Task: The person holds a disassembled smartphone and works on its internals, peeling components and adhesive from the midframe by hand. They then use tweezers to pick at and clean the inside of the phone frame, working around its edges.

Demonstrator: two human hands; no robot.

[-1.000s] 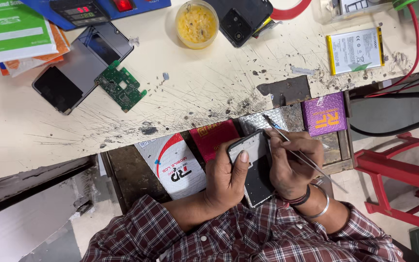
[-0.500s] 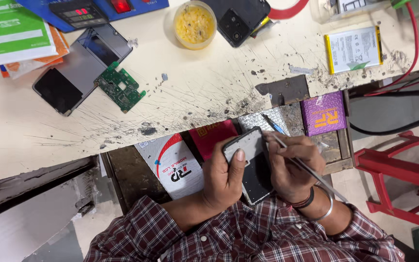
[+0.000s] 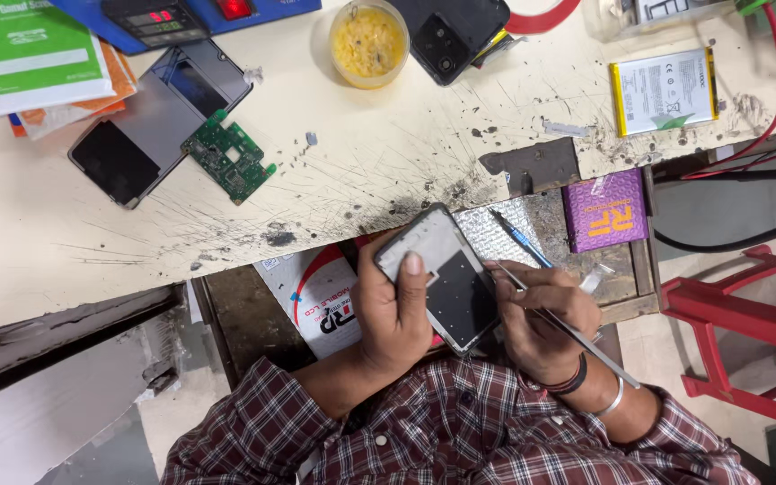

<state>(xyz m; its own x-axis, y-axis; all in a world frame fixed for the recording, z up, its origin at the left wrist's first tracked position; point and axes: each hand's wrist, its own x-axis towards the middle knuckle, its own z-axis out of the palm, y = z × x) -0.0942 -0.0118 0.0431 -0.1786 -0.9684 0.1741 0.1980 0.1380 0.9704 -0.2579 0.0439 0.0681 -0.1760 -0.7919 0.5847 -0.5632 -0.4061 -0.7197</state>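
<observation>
Phone frame (image 3: pixel 446 274) gripped in left hand (image 3: pixel 397 314).

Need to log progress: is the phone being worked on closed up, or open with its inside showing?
Open. The phone in the left hand shows bare grey frame and a dark inner panel; no back cover.

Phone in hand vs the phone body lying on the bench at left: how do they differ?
The held phone frame is gripped in the left hand over an open drawer, tilted; the phone on the bench lies flat, untouched. The held one is being worked with a thin metal tool in the right hand; the bench one has a green circuit board lying at its edge. Both are opened-up, part grey and part black.
</observation>
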